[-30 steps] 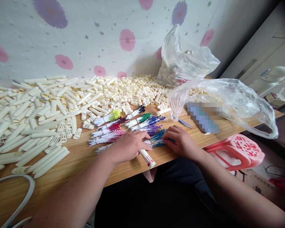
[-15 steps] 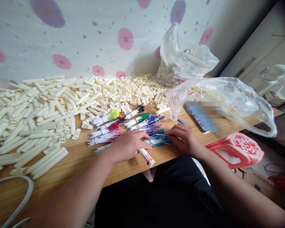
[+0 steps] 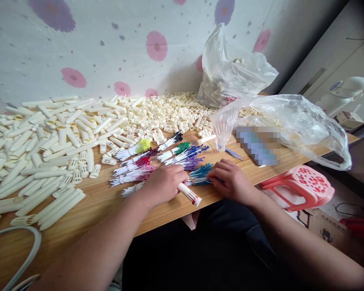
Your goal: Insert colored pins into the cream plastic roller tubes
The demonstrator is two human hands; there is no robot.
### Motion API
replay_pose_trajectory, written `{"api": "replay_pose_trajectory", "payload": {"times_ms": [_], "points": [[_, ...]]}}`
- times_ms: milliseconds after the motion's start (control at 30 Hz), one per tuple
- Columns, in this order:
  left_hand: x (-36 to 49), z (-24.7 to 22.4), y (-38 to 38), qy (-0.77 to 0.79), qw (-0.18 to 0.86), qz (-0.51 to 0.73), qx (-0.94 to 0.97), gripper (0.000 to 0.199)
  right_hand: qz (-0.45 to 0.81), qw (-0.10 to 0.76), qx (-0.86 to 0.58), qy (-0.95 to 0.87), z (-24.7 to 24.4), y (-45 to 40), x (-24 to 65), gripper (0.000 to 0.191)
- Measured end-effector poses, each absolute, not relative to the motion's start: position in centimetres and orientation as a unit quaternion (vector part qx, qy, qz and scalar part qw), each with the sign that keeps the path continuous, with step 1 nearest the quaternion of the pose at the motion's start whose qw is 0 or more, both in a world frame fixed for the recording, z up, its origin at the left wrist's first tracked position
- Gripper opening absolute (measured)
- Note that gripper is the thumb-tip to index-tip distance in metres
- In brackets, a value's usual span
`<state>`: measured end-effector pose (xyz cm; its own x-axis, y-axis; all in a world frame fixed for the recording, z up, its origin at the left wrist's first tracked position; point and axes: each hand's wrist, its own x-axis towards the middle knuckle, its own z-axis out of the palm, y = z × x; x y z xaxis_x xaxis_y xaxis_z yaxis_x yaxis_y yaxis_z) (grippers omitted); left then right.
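Observation:
My left hand (image 3: 165, 182) is closed around a cream slotted pen barrel (image 3: 188, 193), whose slotted end points down and right past the table edge. Red shows through its slots. Beside it, the curled fingers of my right hand (image 3: 229, 180) meet the tips of a bundle of blue pen refills (image 3: 200, 176); whatever is between those fingertips is hidden. More refill bundles lie beyond my left hand: purple (image 3: 192, 162), dark blue (image 3: 195, 152), green (image 3: 177, 150), black (image 3: 171, 140), yellow (image 3: 135, 149), red (image 3: 133, 165) and pink (image 3: 133, 175).
Cream pen barrels (image 3: 45, 157) and short slotted parts (image 3: 170, 115) heap across the table's left and back. At the right are a filled plastic bag (image 3: 227, 76), a loose clear bag (image 3: 303, 117), blue tweezers (image 3: 234, 154) and a blurred phone-like slab (image 3: 257, 147). A pink stool (image 3: 303, 186) stands below.
A white refill that showed at my right fingertips is no longer distinct. My right hand has shifted slightly left, and the barrel in my left hand has swung a little to the right. The view has shifted slightly.

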<state>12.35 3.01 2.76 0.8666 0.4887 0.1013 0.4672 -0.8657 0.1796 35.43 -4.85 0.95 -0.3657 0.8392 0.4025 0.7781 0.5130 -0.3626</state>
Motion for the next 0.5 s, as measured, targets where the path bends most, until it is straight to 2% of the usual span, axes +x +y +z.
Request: {"api": "replay_pose_trajectory", "payload": {"times_ms": [500], "points": [[11.3, 5.2, 3.1, 0.289, 0.186, 0.017, 0.939, 0.008, 0.06, 0.273, -0.493, -0.824, 0.1, -4.7, 35.7, 0.013]]}}
